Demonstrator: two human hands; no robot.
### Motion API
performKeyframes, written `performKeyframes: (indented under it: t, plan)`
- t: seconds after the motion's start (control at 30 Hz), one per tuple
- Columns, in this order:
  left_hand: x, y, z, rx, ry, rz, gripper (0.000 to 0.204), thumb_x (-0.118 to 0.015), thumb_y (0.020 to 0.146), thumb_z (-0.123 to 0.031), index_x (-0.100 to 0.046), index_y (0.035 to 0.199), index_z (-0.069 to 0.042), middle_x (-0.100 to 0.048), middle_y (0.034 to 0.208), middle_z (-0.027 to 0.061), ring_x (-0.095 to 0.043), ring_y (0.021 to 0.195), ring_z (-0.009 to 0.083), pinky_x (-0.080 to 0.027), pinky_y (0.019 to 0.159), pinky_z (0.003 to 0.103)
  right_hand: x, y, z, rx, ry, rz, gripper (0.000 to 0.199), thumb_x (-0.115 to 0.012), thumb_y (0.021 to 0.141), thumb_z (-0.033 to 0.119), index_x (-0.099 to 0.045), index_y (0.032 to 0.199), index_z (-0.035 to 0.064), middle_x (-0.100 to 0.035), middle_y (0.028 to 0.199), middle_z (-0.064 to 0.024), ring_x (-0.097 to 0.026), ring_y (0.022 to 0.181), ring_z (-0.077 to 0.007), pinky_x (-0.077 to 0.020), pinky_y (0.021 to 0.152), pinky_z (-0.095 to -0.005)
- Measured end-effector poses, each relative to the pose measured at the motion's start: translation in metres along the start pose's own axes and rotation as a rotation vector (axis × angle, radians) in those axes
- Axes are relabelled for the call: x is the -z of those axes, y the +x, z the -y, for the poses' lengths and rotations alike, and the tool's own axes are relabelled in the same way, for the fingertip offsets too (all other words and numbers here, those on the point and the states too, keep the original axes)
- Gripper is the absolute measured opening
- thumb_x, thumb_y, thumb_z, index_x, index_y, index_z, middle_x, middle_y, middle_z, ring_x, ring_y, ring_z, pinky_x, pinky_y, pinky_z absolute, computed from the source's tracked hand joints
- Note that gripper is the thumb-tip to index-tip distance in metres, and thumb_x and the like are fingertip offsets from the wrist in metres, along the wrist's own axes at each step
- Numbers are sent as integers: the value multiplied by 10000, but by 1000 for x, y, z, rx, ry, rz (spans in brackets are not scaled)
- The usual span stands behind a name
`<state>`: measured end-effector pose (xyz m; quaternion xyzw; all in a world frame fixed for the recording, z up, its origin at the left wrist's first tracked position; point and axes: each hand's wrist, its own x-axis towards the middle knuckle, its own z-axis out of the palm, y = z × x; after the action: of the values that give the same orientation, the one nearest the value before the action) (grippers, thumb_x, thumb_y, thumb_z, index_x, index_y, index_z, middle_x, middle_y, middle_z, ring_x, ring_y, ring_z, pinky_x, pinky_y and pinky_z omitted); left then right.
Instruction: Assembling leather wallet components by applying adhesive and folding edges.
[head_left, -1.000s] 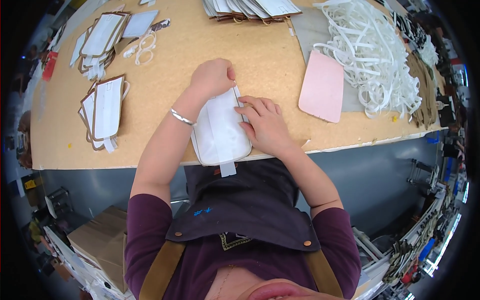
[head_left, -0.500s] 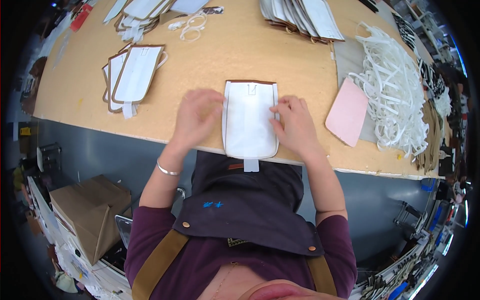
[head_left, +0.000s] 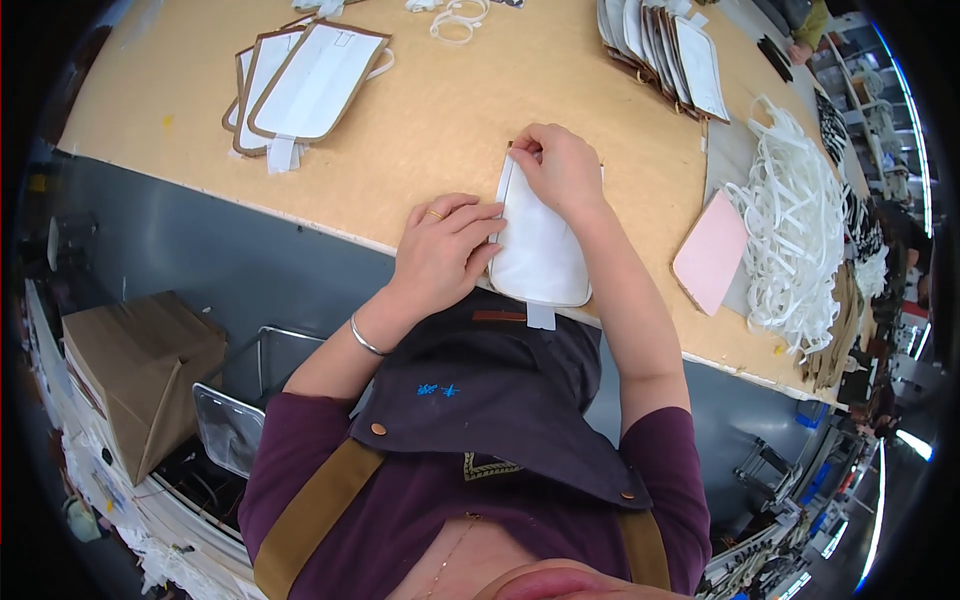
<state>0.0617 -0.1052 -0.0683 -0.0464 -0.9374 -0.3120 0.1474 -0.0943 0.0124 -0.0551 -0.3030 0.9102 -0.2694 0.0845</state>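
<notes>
A white panel (head_left: pixel 540 250) with a rounded bottom lies at the table's front edge, its translucent tab (head_left: pixel 541 317) hanging over toward my apron. My right hand (head_left: pixel 562 175) reaches across the panel's top, thumb and fingertips pinched at its upper left corner. That hand hides most of the top edge. My left hand (head_left: pixel 440 248) rests beside the panel with fingers stretched out, their tips on its left edge and the thumb apart. Farther left on the table lie several similar white panels (head_left: pixel 318 80) with brown borders, overlapping.
A pink rounded piece (head_left: pixel 710 254) lies to the right, next to a heap of white straps (head_left: pixel 795 230). Stacked brown-edged panels (head_left: pixel 665 55) are at the back right. White cord loops (head_left: pixel 458 22) lie at the back. A brown box (head_left: pixel 150 370) stands below left.
My right hand has moved from the panel's right edge to its upper left corner and pinched it. The left hand has come down onto the left edge. The whole view has tilted.
</notes>
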Motion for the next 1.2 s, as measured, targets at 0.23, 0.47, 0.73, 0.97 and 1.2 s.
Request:
performKeyframes:
  t: [0.23, 0.47, 0.73, 0.97, 1.2]
  plan:
    - [-2, -10, -6, -13, 20, 17, 358, -669, 747, -230, -609, 1076, -102, -549, 1199, -8, -487, 1092, 213, -348, 889, 375, 15, -16, -28, -58, 867, 501, 116, -588, 849, 103, -543, 908, 14, -603, 934, -60, -551, 774, -103, -464, 707, -248]
    - [5, -17, -21, 13, -1, 105, 472, -668, 736, -282, -559, 1138, -59, -495, 1252, 50, -435, 1150, 257, -328, 923, 412, 11, -17, -1, -69, 379, 362, 127, -633, 806, 90, -582, 883, 3, -596, 813, -23, -535, 720, -65, -453, 662, -220]
    - [-6, -5, -19, -26, 20, 20, 451, -664, 701, -238, -579, 1076, -4, -512, 1210, 59, -440, 1127, 260, -316, 953, 397, 27, -25, -26, -185, 177, 268, 109, -667, 762, 77, -600, 809, 5, -576, 710, 2, -521, 654, -63, -437, 593, -225]
    - [-11, -9, -25, -18, 30, 42, 466, -671, 701, -195, -550, 1116, -22, -502, 1210, 42, -457, 1107, 214, -328, 934, 375, 20, -42, -20, -201, 321, 210, 116, -680, 754, 80, -615, 816, 7, -617, 760, -18, -554, 684, -76, -456, 638, -219]
    - [-14, -10, -29, -17, 42, 54, 458, -676, 699, -200, -555, 1110, -37, -511, 1171, 21, -474, 1049, 184, -343, 880, 344, 26, -50, -23, -173, 281, 228, 131, -686, 746, 97, -637, 833, 13, -644, 773, -79, -608, 746, -144, -478, 676, -258]
